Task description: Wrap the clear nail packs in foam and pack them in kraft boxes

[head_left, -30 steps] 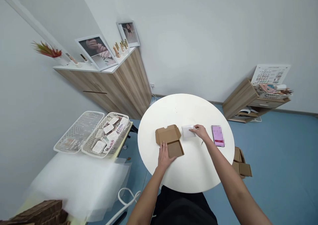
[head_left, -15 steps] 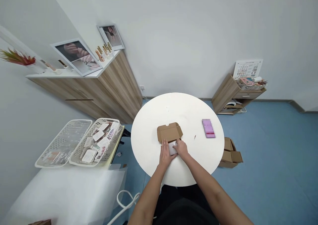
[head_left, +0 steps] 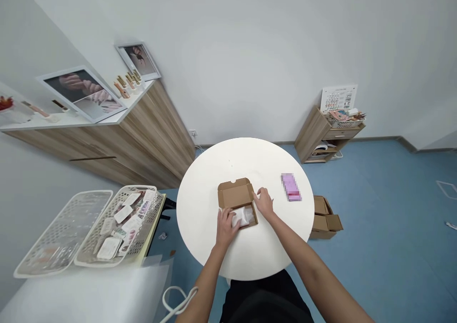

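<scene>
While both forearms reach forward from the bottom of the view, the left hand (head_left: 225, 229) is cupped over a white packet (head_left: 243, 216), its fingers bent across it, though whether it grips the packet or only presses on it cannot be told. The packet lies in the base of an open brown cardboard box (head_left: 233, 194), near the middle of a round white desk (head_left: 246, 159). The right hand (head_left: 264, 204) holds nothing, its loosely bent fingers at the box's right edge. Half a second earlier both hands sat close together over the packet; now they are further apart, with the right hand higher and to the right. A blurred pink card (head_left: 291, 187) lies to the right.
</scene>
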### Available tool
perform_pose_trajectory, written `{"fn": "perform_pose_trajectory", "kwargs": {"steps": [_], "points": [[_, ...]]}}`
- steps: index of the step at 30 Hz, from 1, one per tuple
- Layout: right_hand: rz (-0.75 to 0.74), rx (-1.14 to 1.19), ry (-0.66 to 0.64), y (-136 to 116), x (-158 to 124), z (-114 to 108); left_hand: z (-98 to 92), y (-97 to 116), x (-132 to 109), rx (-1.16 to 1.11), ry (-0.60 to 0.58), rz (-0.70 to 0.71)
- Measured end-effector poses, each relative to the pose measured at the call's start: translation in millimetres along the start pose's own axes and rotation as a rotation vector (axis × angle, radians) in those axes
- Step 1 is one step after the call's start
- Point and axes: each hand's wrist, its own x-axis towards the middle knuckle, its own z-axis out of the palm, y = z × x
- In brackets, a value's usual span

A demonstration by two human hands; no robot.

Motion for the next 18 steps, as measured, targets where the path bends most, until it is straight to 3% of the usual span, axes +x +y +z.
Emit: {"fn": "perform_pose_trajectory", "kwargs": {"steps": [2,4,6,7,11,18], "points": [[0.123,0.1,-0.112,1.5,23.9,-12.0,-10.8,-3.9,14.5,-0.074,0.17,-0.187],[0.236,0.21,-0.269,-1.5,43.0,-19.3,-18.1,-9.9,35.5,-0.179,0.276,-0.516],[0.282,0.279,-0.376,-9.1,54.9,-21.4,-21.8,-15.6,58.5,-0.306,0.165,-0.827],[0.282,0.297,-0.404,-14.0,58.3,-21.0,-22.8,-17.7,68.9,-0.348,0.106,-0.896],[0.266,0.337,-0.463,-32.9,63.2,-16.7,-26.6,-22.2,92.7,-0.423,-0.026,-0.912],[0.219,0.296,-0.521,-44.8,64.3,-25.4,-45.9,-19.0,92.6,-0.466,-0.142,-0.832]]}}
